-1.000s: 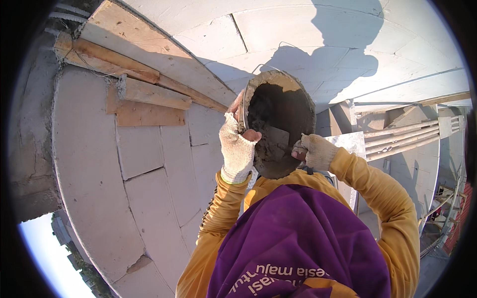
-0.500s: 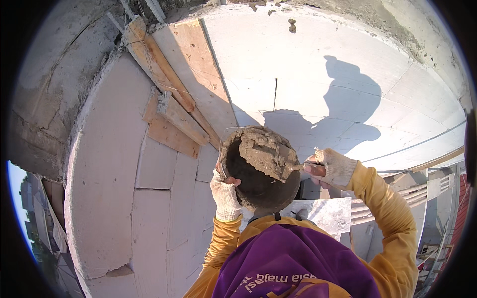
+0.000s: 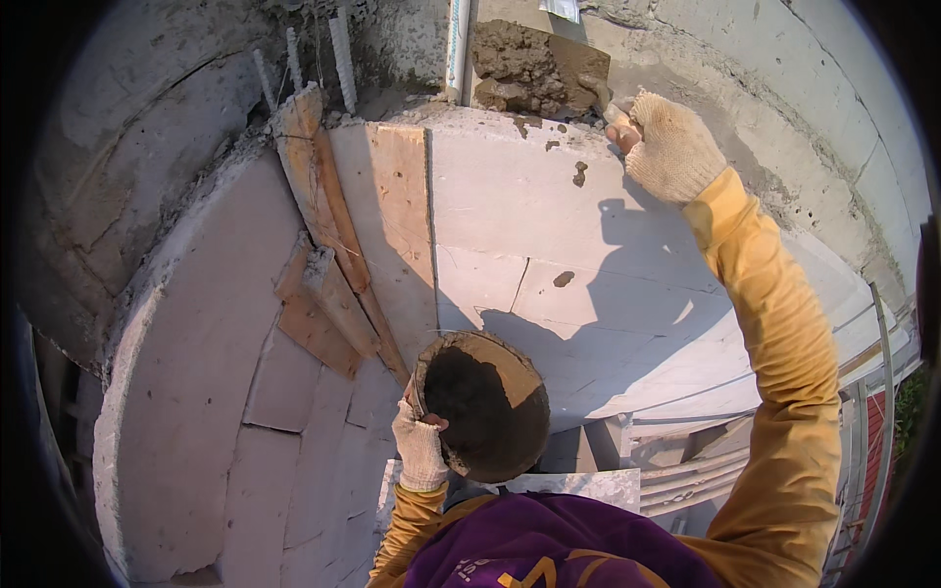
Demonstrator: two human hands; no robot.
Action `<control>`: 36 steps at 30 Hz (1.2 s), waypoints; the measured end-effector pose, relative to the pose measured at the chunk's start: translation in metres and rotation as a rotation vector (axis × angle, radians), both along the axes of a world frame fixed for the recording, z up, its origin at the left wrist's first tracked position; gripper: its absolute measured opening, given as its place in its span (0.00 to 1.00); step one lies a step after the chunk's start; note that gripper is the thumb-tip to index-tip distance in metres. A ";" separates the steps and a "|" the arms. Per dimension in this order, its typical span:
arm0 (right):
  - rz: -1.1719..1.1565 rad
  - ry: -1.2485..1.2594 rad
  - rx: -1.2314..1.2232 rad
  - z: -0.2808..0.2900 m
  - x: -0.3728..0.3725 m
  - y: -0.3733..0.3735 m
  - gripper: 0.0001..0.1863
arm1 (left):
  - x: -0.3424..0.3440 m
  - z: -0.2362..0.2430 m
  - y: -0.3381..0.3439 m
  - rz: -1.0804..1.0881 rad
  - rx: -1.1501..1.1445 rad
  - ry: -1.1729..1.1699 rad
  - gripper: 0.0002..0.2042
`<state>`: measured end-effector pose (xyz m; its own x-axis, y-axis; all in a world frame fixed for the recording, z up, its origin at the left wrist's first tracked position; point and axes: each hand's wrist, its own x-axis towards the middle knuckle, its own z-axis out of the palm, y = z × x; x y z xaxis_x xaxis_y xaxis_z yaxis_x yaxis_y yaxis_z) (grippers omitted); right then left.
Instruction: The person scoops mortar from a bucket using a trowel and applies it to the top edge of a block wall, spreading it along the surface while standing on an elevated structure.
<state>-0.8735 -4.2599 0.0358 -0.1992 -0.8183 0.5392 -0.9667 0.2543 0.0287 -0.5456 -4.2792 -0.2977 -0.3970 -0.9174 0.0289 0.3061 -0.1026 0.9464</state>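
My left hand [image 3: 421,453], in a fingerless knitted glove, grips the rim of a mortar-caked bucket [image 3: 521,390] close to my body. The bucket is tilted, with dark wet mortar [image 3: 469,407] inside. My right hand [image 3: 674,149], gloved the same way, reaches to the far top of the block wall. Its fingers are closed round the handle of a trowel [image 3: 598,90], whose blade is largely covered with mortar. A rough heap of grey mortar [image 3: 515,69] lies at the blade, beside a pale upright pipe [image 3: 458,44].
The pale block wall [image 3: 529,196] curves across the view, spotted with mortar. Wooden boards [image 3: 402,186] lean in the corner at left, below protruding steel bars [image 3: 342,59]. Metal tubes [image 3: 696,482] and a pale board [image 3: 588,485] lie low near my body.
My right hand has moved up and away from the bucket to the wall top with the loaded trowel. My left hand and the bucket have shifted slightly lower and left in view.
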 end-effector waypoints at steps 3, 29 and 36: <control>-0.096 0.353 -0.121 -0.015 0.002 0.008 0.10 | 0.004 0.001 -0.002 0.021 0.045 -0.053 0.29; -0.299 0.568 0.240 0.018 0.053 0.012 0.09 | 0.067 -0.155 -0.027 -0.037 -0.428 -0.255 0.13; -0.338 0.459 0.079 0.003 0.063 0.037 0.08 | 0.076 -0.136 -0.029 0.045 -0.325 -0.286 0.12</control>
<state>-0.8103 -4.2232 0.0388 -0.2168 -0.7914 0.5715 -0.7165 0.5266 0.4575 -0.4691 -4.3083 -0.4334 -0.3905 -0.8953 0.2142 0.0242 0.2226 0.9746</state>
